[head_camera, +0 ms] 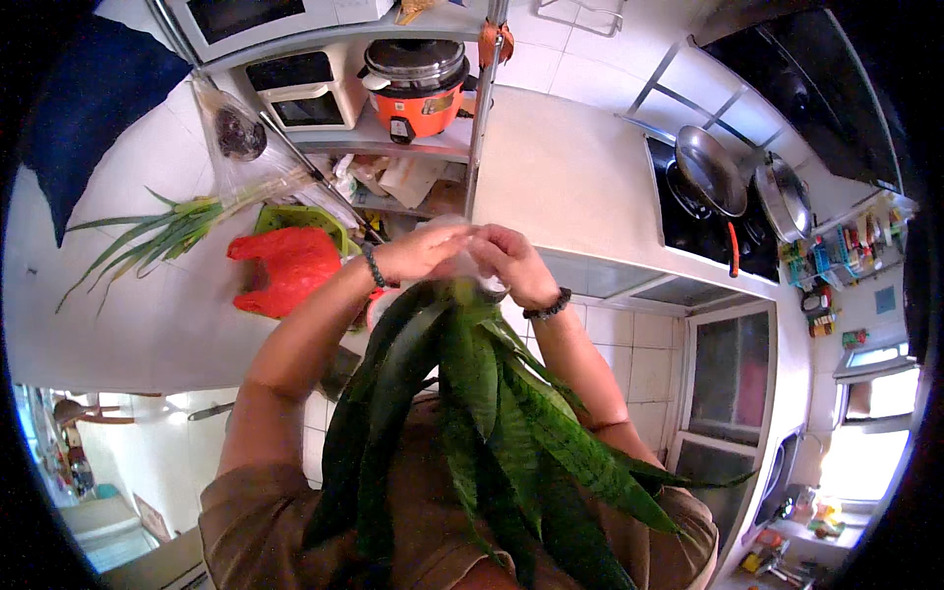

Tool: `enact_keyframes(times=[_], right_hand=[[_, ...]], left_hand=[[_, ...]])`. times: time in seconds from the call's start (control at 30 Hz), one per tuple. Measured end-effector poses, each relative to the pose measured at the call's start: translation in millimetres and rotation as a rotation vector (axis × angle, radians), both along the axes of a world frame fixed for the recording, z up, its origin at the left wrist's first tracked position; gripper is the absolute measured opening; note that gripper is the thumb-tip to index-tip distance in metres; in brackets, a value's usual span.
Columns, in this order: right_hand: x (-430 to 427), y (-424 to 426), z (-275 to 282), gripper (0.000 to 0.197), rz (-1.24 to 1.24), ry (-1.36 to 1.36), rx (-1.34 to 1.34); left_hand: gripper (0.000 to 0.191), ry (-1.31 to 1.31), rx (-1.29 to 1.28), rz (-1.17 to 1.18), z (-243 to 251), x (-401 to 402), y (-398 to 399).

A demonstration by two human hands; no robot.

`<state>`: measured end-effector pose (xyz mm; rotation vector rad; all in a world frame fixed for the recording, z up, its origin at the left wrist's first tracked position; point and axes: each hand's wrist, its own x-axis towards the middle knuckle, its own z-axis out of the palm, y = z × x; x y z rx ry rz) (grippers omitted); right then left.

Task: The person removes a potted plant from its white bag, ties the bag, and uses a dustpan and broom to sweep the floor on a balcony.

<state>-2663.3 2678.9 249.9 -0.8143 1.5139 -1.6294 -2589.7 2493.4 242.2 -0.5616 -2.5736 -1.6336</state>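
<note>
A bunch of snake plant leaves [472, 369], long, dark green and banded, fans out towards my chest from a gathered base. At that base is a blurred translucent thing [461, 264], clear plastic or glass; I cannot tell which. My left hand [424, 254] lies along its left side, its fingers stretched and blurred by motion, so their grip is unclear. On the other side my right hand [514, 265] has its fingers curled against the translucent thing, close to a pale rim [493, 286] beside the leaf bases. Both wrists wear dark beaded bracelets.
Left are a red plastic bag [284, 269], a green basket [313, 219] and spring onions [177, 232]. Ahead, a metal shelf post [483, 110] rises beside an orange rice cooker [419, 96]. A counter [564, 169] leads right to a stove with a frying pan [710, 169].
</note>
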Motion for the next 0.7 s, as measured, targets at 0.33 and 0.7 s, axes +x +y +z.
enact_keyframes(times=[0.33, 0.7], right_hand=[[-16.7, 21.5, -7.2, 0.014, -0.209, 0.384, -0.092], [-83.3, 7.9, 27.8, 0.012, -0.283, 0.751, -0.165]], left_hand=[[0.017, -0.331, 0.452, 0.134, 29.4, -27.5, 26.6], [0.010, -0.218, 0.436, 0.138, 52.2, -89.6, 14.0]])
